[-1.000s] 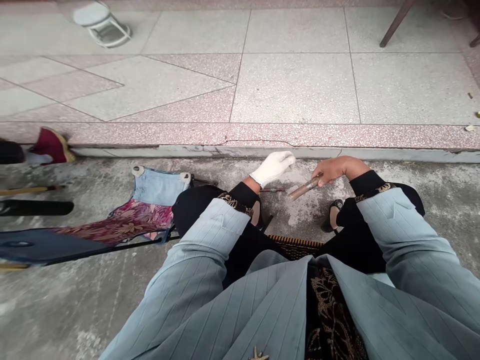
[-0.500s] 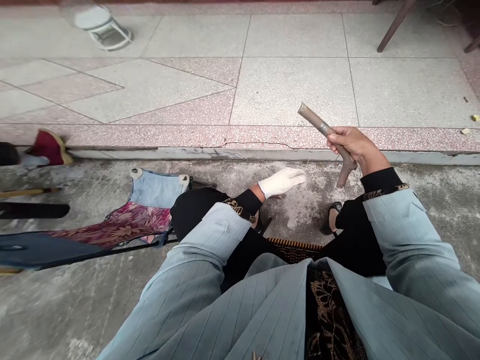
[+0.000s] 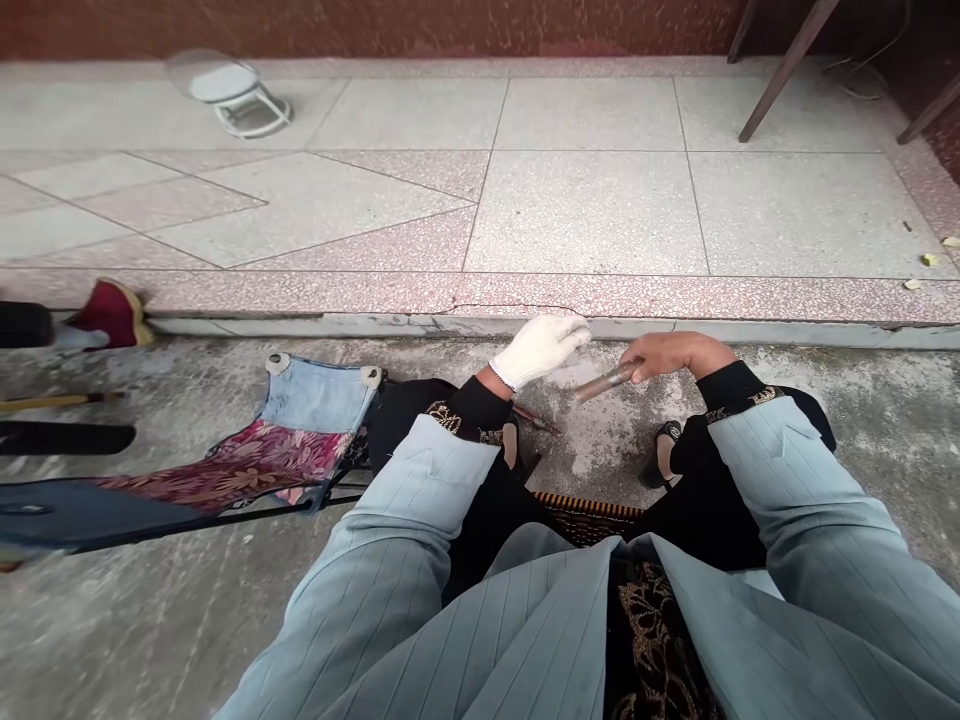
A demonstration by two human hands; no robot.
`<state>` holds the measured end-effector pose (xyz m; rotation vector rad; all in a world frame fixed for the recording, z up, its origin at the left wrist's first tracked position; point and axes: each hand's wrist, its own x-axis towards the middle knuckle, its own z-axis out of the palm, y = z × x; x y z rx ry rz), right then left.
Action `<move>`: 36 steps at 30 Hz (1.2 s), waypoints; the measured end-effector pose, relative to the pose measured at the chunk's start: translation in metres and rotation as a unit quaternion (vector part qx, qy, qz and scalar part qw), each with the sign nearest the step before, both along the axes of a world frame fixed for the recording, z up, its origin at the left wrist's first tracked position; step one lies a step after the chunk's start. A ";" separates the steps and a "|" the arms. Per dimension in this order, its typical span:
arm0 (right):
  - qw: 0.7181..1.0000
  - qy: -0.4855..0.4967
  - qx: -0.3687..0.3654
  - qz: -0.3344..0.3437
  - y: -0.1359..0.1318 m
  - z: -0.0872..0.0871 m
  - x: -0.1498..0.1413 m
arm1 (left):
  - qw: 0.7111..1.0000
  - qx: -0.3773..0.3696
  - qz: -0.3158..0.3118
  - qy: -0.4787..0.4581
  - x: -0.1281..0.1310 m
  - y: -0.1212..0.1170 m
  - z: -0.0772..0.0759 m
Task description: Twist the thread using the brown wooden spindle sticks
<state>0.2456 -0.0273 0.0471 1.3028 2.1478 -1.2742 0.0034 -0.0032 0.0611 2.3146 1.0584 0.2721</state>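
The right hand (image 3: 667,352), ungloved, is closed in a grip on the upper right end of the stick (image 3: 604,382). The stick is held at a tilt above the concrete floor (image 3: 622,440), near the floor's edge along the step (image 3: 592,290). Its free end points down and toward the left side.

The left hand (image 3: 541,350) wears a white glove and is positioned at the front face of the step, to the left of the stick and apart from it. Its fingers are bent and held together; whether they grip anything cannot be determined.

A reddish-brown rod (image 3: 538,420) extends from behind the left cuff, below the left hand. Its inner end is hidden, and its contact with the floor cannot be confirmed.

The woven seat (image 3: 589,506) is located between the wearer's legs. To the left, the sling chair (image 3: 292,430) stands on the floor, with its light-blue end near the left knee. Beyond it, a red shoe (image 3: 111,312) of another person is beside the step. The white stool (image 3: 244,95) stands on the tiles, toward their far left corner. Yellowish scraps (image 3: 930,259) lie near the right end of the tiles.
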 end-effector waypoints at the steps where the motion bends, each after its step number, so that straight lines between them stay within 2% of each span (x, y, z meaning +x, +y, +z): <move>1: 0.998 0.056 -0.040 0.017 -0.003 0.002 0.002 | 1.000 0.011 0.011 0.014 -0.001 0.005 0.002; 3: 0.981 0.168 -0.092 0.019 -0.008 0.008 0.008 | 0.999 0.020 0.021 0.027 -0.003 0.013 0.003; 5: 0.960 0.258 -0.109 -0.013 -0.013 0.015 0.015 | 0.999 0.009 0.020 0.024 -0.004 0.019 0.000; 10: 0.913 0.368 -0.060 -0.165 -0.022 0.036 0.024 | 0.997 -0.074 -0.015 -0.009 0.002 0.015 -0.016; 11: 0.902 0.382 -0.045 -0.197 -0.022 0.038 0.025 | 0.995 -0.094 -0.005 -0.020 0.004 0.011 -0.018; 14: 0.881 0.394 -0.015 -0.262 -0.018 0.038 0.026 | 0.989 -0.136 -0.049 -0.002 0.010 -0.003 -0.022; 17: 0.877 0.378 -0.003 -0.297 -0.013 0.029 0.027 | 0.990 -0.113 -0.087 0.010 0.016 -0.015 -0.024; 19: 0.884 0.338 0.019 -0.321 -0.009 0.021 0.026 | 0.990 -0.095 -0.104 0.014 0.018 -0.019 -0.025; 21: 0.906 0.257 0.066 -0.331 -0.006 0.014 0.022 | 0.991 -0.072 -0.112 0.026 0.018 -0.020 -0.027; 23: 0.928 0.151 0.125 -0.315 -0.005 0.009 0.016 | 0.990 -0.028 -0.123 0.063 0.018 -0.018 -0.030; 25: 0.946 0.052 0.170 -0.273 -0.005 0.007 0.007 | 0.984 0.016 -0.136 0.109 0.018 -0.014 -0.032; 27: 0.958 -0.025 0.185 -0.217 -0.007 0.005 -0.002 | 0.980 0.035 -0.143 0.133 0.017 -0.008 -0.032; 29: 0.972 -0.069 0.167 -0.154 -0.009 0.004 -0.008 | 0.974 0.048 -0.163 0.150 0.018 -0.003 -0.031; 32: 0.994 -0.048 0.087 -0.043 -0.012 0.002 -0.011 | 0.954 0.075 -0.230 0.175 0.019 0.003 -0.025; 34: 1.000 0.024 0.007 0.016 -0.013 0.002 -0.008 | 0.945 0.079 -0.269 0.168 0.021 0.004 -0.022; 36: 0.989 0.129 -0.070 0.030 -0.014 0.007 -0.001 | 0.946 0.067 -0.280 0.146 0.023 0.005 -0.020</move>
